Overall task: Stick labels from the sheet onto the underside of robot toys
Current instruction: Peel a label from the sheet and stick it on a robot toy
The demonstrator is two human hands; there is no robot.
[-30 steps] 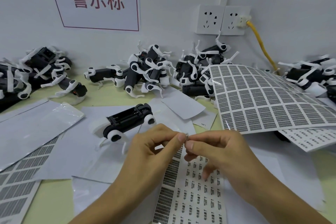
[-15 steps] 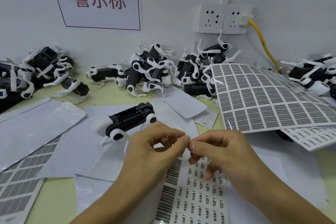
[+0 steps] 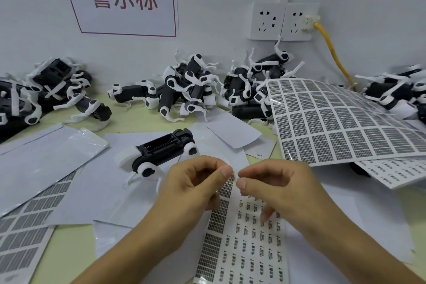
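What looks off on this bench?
The big label sheet at right lies propped on the toy pile, bowed rather than flat. One robot toy lies underside up, which fits labelling. No damage visible.

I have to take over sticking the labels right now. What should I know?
Left hand and right hand: fingertips meet, together pinching one small label above the label sheet.
The toy to label lies upside down just behind the left hand, black underside up; neither hand touches it.
More toys are heaped at the wall; a big label sheet rests on the right.
Done: a label is between the fingertips.
Left: stick it on that toy's underside, then do the others. I cannot tell which toys are already labelled.
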